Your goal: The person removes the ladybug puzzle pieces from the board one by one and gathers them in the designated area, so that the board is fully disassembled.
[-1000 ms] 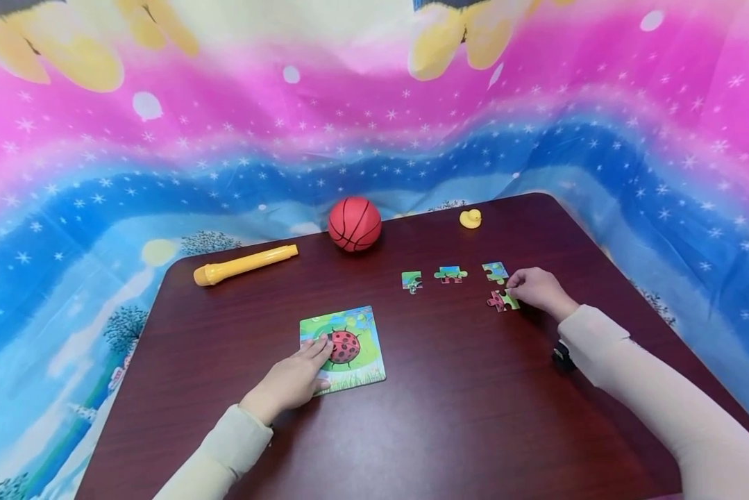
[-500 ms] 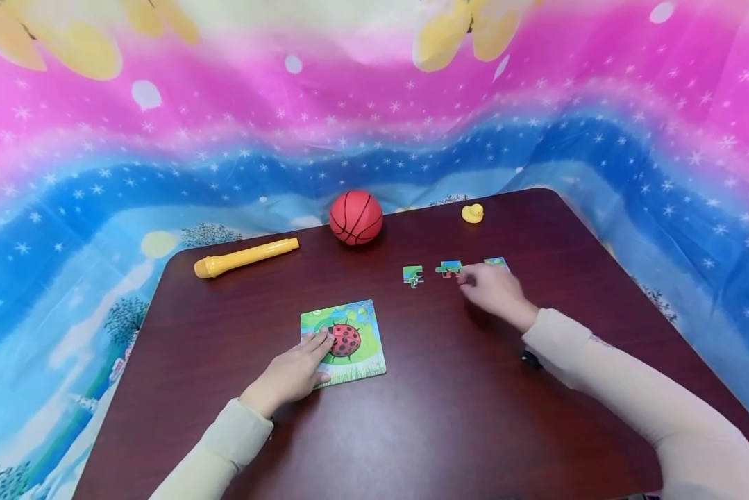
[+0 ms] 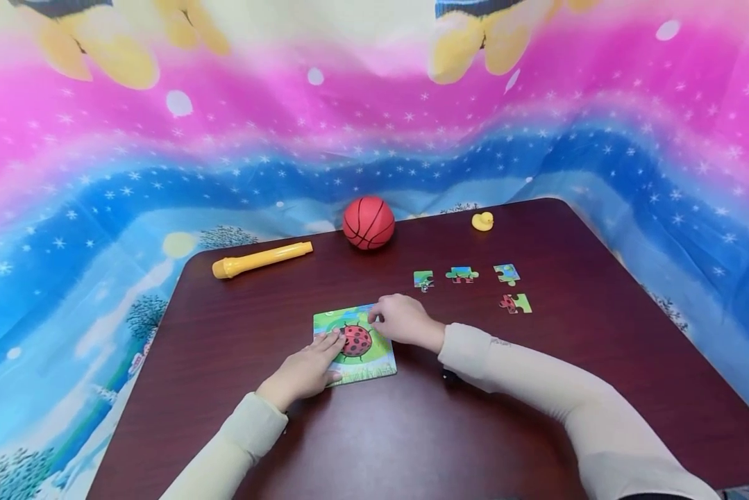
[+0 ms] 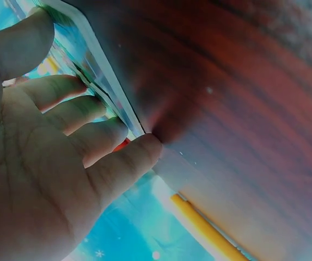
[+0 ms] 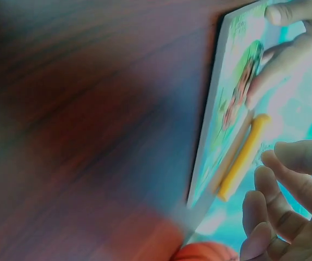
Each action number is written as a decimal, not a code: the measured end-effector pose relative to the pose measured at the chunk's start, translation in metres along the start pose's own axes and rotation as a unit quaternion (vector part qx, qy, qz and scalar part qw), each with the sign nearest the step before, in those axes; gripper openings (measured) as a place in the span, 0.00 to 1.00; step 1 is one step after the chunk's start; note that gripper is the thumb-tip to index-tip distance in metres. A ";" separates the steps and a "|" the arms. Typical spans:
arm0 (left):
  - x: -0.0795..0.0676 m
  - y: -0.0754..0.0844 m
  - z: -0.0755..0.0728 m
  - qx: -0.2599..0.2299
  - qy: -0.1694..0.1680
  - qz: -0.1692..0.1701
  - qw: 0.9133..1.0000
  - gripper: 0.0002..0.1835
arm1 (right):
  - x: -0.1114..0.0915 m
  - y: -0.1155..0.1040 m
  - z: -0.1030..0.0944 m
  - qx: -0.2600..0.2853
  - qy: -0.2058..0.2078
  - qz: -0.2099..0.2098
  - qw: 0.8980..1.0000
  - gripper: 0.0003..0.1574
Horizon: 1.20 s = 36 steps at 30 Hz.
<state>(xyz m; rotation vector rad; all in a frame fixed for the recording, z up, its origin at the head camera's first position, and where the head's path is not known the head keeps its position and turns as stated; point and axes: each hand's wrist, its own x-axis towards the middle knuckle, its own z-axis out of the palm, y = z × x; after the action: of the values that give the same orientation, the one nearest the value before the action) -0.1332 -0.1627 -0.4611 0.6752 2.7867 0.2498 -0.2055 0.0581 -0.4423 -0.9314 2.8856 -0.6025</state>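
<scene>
A square ladybug puzzle board (image 3: 374, 370) lies on the table. My left hand (image 3: 304, 368) rests on its left side with fairly straight fingers; in the left wrist view the fingertips of the left hand (image 4: 47, 147) are at the board's edge. My right hand (image 3: 405, 321) is over the board's upper right corner. The right wrist view shows the right hand (image 5: 286, 206) with loosely bent fingers, thumb close to the index fingertip, and no piece visible between them. Loose jigsaw pieces lie to the right: a green one (image 3: 423, 279), a blue-topped one (image 3: 461, 273), another (image 3: 506, 271) and a red-green one (image 3: 521, 303).
A yellow toy microphone (image 3: 263, 260) lies at the back left of the dark wooden table (image 3: 411, 430). Behind the board sits a red basketball (image 3: 368, 222). A yellow rubber duck (image 3: 483, 221) is at the back right. A patterned cloth (image 3: 324, 167) hangs behind the table.
My right hand has travelled left from the red-green piece, past the other pieces, to the board's upper right corner. My left hand has stayed on the board. The loose pieces still lie there.
</scene>
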 end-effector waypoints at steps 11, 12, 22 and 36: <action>-0.001 -0.002 0.001 0.002 0.002 0.001 1.000 0.35 | 0.015 -0.017 0.006 -0.007 -0.018 0.008 1.000 0.07; -0.001 -0.002 0.000 0.001 0.002 0.000 1.000 0.35 | 0.016 -0.018 0.006 -0.008 -0.020 0.009 1.000 0.07; -0.002 -0.002 -0.002 -0.007 -0.006 0.000 1.000 0.36 | 0.022 -0.017 0.019 -0.052 -0.083 0.014 0.995 0.21; 0.001 -0.004 0.000 -0.004 -0.011 -0.009 1.000 0.36 | 0.024 -0.018 0.029 -0.076 -0.122 0.007 0.990 0.30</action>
<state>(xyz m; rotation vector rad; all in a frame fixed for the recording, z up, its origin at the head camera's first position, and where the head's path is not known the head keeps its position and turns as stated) -0.1356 -0.1659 -0.4619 0.6481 2.7676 0.2483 -0.2101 0.0206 -0.4608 -0.9282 2.7436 -0.2490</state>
